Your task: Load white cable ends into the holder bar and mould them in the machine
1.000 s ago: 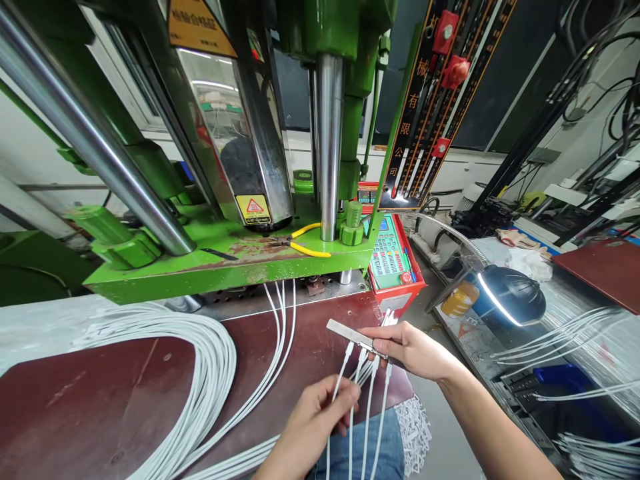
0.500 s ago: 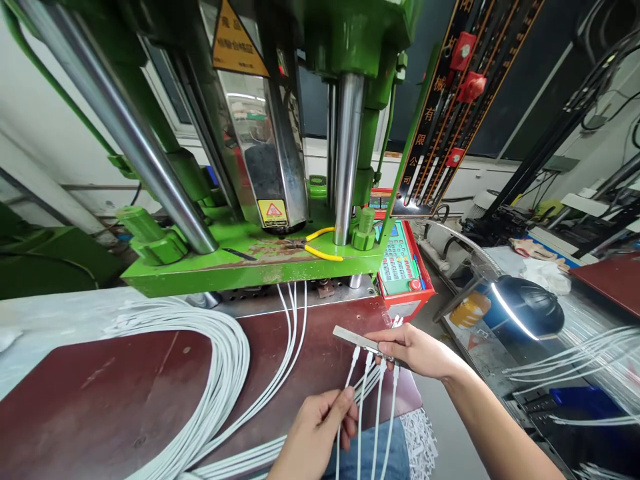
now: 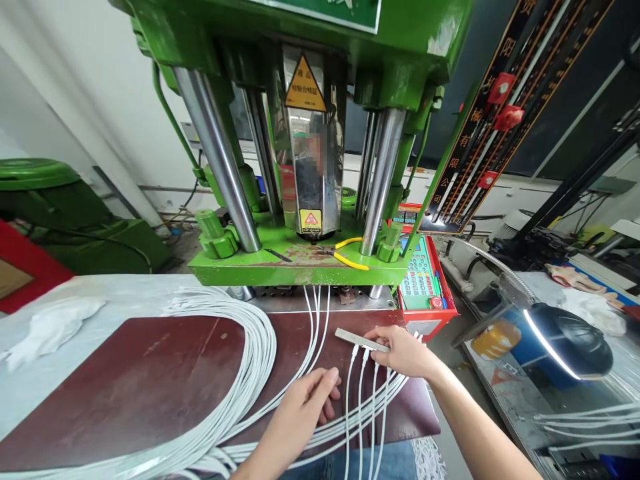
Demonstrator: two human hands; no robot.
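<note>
My right hand [image 3: 400, 350] grips a flat metal bar [image 3: 353, 337] by its right part, just above the brown board [image 3: 170, 373]. Several white cables [image 3: 361, 400] hang down from the bar's near edge by their connectors. To the left of these cables is my left hand [image 3: 313, 397], its fingers curled in and touching no cable that I can make out; whether anything is between the fingers is hidden. A large looped bundle of white cables [image 3: 260, 353] lies on the board to the left.
Behind the board stands a green press [image 3: 300, 273] with yellow-handled pliers [image 3: 353, 261] on its plate. A few cables run under it. A red control box [image 3: 425, 280] is at its right. A blue lamp-like object [image 3: 560, 347] stands on the right-hand bench.
The view has swung left and up. My left hand has let go of the cable and moved left of the hanging cables. My right hand still holds the bar.
</note>
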